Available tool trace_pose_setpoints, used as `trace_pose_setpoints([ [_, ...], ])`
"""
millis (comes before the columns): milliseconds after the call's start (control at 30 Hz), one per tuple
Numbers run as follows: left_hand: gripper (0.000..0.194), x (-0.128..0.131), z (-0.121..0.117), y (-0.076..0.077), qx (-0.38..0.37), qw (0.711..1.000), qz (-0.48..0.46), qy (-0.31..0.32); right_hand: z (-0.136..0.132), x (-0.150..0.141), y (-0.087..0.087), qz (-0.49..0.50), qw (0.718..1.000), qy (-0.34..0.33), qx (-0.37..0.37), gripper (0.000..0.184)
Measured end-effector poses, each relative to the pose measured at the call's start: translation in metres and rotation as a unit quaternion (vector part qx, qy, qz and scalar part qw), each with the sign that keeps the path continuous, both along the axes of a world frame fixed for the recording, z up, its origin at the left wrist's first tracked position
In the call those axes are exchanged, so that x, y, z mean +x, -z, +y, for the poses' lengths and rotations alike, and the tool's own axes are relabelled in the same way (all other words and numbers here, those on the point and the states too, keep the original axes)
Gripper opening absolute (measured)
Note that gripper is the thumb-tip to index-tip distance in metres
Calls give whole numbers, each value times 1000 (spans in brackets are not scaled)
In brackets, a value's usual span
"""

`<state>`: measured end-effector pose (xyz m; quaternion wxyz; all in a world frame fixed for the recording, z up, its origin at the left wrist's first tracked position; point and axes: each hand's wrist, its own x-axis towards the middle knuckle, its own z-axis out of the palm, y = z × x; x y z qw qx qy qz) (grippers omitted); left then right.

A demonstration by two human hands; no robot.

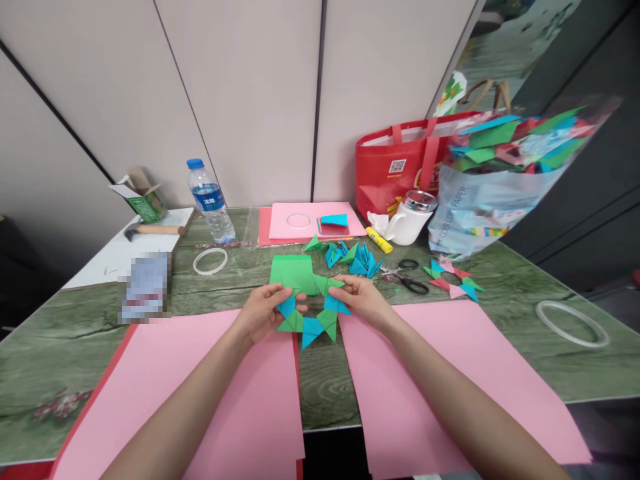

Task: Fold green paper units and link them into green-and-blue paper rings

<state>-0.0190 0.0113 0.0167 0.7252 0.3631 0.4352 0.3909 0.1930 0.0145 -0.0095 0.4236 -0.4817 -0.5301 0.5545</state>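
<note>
A ring of folded green and blue paper pieces (313,331) is held up just above the table (327,387), in the gap between two pink sheets. The left hand (265,310) pinches its left side between thumb and fingers; the right hand (363,298) grips its upper right the same way. Whether the ring is joined at the top, I cannot tell.

Just beyond it lie a green sheet (287,268), a cluster of loose folded pieces (363,260) and, to the right, scissors (410,285). A smaller multicoloured paper ring (469,291) lies further right.

Behind these, a white mug (413,225) wears a shiny lid that hides its inside. Next to it, a clear printed plastic bag (475,207) bulges with green, blue and pinkish-red folded paper. The red tote bag (377,177) behind is open-topped, its contents out of sight. On the left stand a capped, clear bottle (207,200) with a blue label and a small green box (147,205), flaps up, its inside hidden.
</note>
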Motion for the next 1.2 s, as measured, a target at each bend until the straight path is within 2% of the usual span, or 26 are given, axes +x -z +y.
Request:
trace_pose_setpoints([
  [100, 18, 1, 0, 2, -2, 1000, -4, -2, 5, 5, 3, -30, 999, 41, 20, 39],
  [167, 18, 0, 0, 3, 2, 1000, -5, 0, 10, 14, 6, -99, 985, 113, 83, 34],
  [233, 18, 0, 1, 3, 4, 1000, -1, 4, 16, 26, 11, -225, 941, 191, 168, 25],
  [300, 19, -1, 0, 3, 5, 1000, 7, 16, 21, 35, 16, -317, 896, 240, 200, 21],
  [367, 21, -1, 0, 3, 4, 999, 14, 31, 24, 41, 20, -382, 865, 255, 199, 22],
  [433, 23, -1, -1, 2, 3, 999, 18, 46, 25, 42, 22, -424, 850, 249, 189, 23],
  [533, 26, -1, -1, 2, 3, 998, 25, 60, 25, 40, 22, -441, 850, 232, 170, 25],
  [633, 27, -2, -1, 2, 2, 997, 29, 70, 24, 37, 21, -436, 861, 219, 144, 17],
  [700, 27, -2, -1, 2, 1, 997, 32, 76, 25, 36, 20, -407, 879, 204, 143, 11],
  [767, 28, -2, -1, 2, 2, 996, 39, 80, 25, 33, 18, -327, 914, 187, 154, 15],
  [833, 29, -2, -2, 1, 4, 995, 49, 86, 23, 29, 13, -188, 959, 165, 132, 21],
  [900, 30, -2, -2, 1, 10, 994, 57, 96, 19, 25, 6, -14, 991, 120, 53, 26],
  [967, 30, -1, -3, 1, 19, 992, 59, 111, 14, 20, -2, 120, 991, 49, -14, 27],
  [1033, 30, -1, -4, 0, 26, 990, 58, 127, 10, 18, -9, 187, 981, 10, -56, 27],
  [1200, 29, 0, -7, 0, 24, 988, 54, 145, 6, 16, -9, 216, 972, 42, -78, 23],
])
